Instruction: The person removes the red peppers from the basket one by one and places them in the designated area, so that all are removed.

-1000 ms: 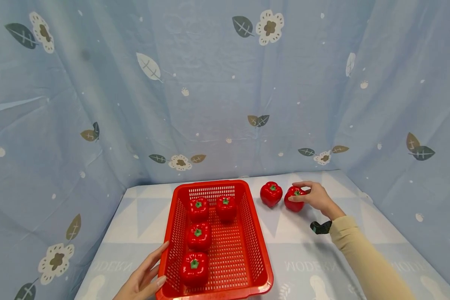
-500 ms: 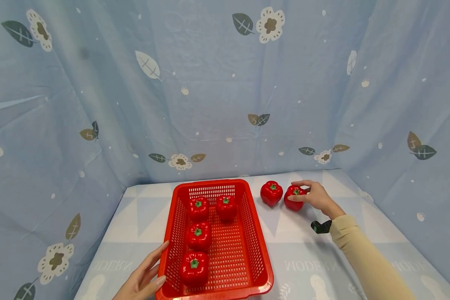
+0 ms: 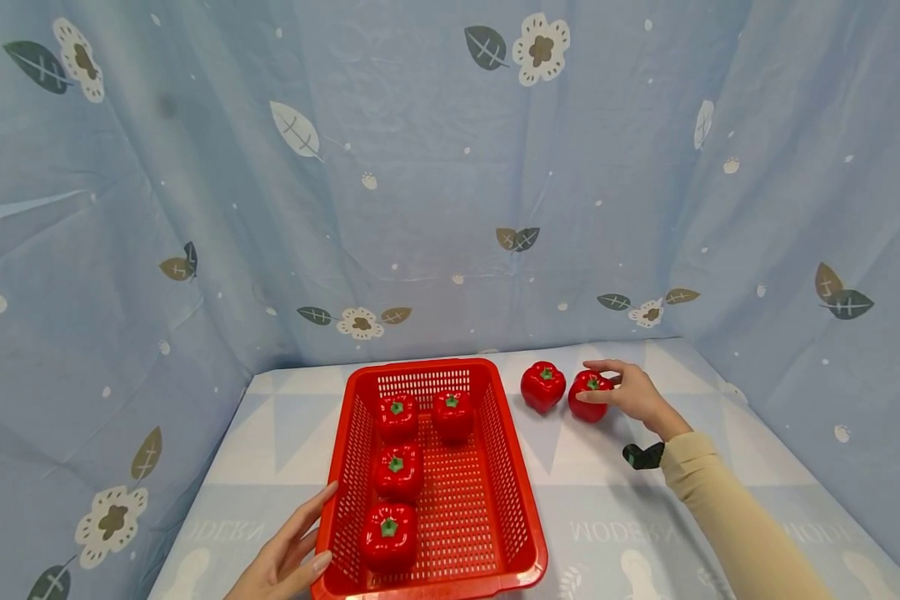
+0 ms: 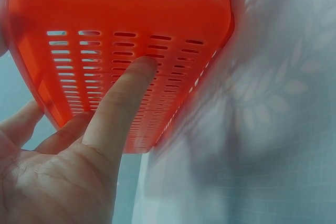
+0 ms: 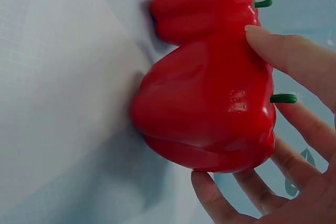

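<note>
In the head view, my right hand holds a shiny red bell pepper with a green stem on the table at right. The right wrist view has fingertips on both sides of this bell pepper, near its stem end. Just left of it stands another red bell pepper. My left hand rests against the left side of a red plastic basket; in the left wrist view one straight finger touches the slotted outer wall. Several red bell peppers sit in the basket, mostly down its left side.
A pale patterned cloth covers the table. Blue floral curtains hang close behind it and along both sides. A small black object shows beneath my right wrist, at the sleeve.
The head view has shifted very slightly. Both hands, the basket and the bell peppers stay in place.
</note>
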Demonstrator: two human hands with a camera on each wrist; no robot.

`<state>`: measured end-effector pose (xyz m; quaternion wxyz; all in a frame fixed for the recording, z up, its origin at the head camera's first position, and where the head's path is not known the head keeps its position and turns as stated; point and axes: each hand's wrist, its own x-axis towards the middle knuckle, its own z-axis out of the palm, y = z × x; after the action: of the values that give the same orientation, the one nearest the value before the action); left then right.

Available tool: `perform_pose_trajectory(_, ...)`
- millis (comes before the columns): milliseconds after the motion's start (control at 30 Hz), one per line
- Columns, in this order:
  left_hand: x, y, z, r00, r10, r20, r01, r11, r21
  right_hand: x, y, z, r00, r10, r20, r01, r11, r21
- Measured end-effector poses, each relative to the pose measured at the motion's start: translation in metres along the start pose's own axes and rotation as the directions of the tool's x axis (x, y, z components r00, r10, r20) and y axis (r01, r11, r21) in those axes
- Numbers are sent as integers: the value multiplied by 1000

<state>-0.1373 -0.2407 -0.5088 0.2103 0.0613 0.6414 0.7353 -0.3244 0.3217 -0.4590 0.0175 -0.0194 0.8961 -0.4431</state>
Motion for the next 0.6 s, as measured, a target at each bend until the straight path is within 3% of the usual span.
perform_pose_trajectory(600,0,-1,1,1000,1,-13,-1,1000,12,-4,2,-6,1000,-25,-13,25,1000,-10)
